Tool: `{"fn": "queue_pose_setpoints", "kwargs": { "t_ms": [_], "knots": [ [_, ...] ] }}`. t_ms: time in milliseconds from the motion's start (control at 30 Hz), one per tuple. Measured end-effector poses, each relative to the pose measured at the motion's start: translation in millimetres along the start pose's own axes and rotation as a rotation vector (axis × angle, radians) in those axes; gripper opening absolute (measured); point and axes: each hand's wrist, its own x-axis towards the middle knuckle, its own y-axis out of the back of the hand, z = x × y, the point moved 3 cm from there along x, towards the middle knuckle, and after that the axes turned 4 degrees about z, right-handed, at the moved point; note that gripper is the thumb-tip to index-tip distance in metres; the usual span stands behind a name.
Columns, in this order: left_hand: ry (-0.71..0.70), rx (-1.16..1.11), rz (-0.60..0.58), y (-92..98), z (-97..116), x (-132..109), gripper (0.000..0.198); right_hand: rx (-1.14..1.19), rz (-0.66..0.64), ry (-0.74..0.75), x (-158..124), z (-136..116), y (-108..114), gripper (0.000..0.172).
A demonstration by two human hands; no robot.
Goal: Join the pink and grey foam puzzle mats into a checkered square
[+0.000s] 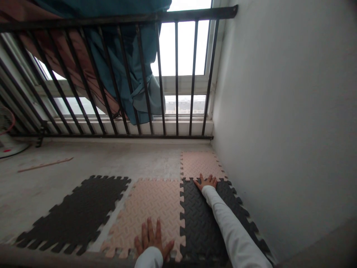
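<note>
Into the head view — and the near pink tile point(152, 197) is the landmark, laid flat on the floor point(92, 154). On its near part the left hand point(152, 238) is planted palm down, fingers fanned; nothing is grasped, and the tile is perhaps being steadied against sliding. Past its far right corner, the right hand point(206, 182) is spread just as flat, likewise unclenched, set by the seam where the black tile point(196, 219) to its right is met by the far pink tile point(202, 163) — weight there would presumably press the teeth flush. Further right, that run is bounded by the wall point(279, 111), probably taken as a straight guide. To the landmark's left, a second black tile point(79, 208) is separated by a strip of floor, seemingly unjoined.
</note>
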Motion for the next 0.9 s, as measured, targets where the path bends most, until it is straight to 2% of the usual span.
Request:
{"fn": "queue_pose_setpoints", "kwargs": {
  "t_ms": [100, 267, 467, 667, 800, 833, 900],
  "knots": [
    [-0.003, 0.009, 0.019, 3.7, 0.8, -1.0, 0.071, -0.002, -0.049, 0.034, -4.0, -2.9, 2.6, 0.079],
    [-0.002, 0.025, 0.033, 6.9, 2.3, -2.4, 0.070, 0.005, -0.026, 0.237, -19.4, -20.8, -4.9, 0.075],
    [-0.014, -0.004, -0.009, 7.7, 2.6, -2.0, 0.071, 0.010, -0.052, 0.261, -24.3, -32.7, 6.3, 0.073],
    [-0.001, -0.025, -0.036, 8.9, 3.1, -0.9, 0.072, 0.076, 0.046, 0.533, -43.6, -57.6, 9.4, 0.065],
    [-0.002, -0.012, -0.024, 9.8, 3.1, -1.6, 0.071, 0.094, 0.040, 0.510, -35.3, -56.3, 13.1, 0.059],
    [-0.002, -0.012, -0.018, 9.3, 3.0, -1.7, 0.071, 0.093, 0.059, 0.468, -29.9, -50.1, 15.1, 0.060],
    [-0.002, -0.014, -0.006, 8.2, 3.0, -1.9, 0.071, 0.074, 0.153, 0.292, -17.7, -27.7, 18.0, 0.065]
  ]
}}
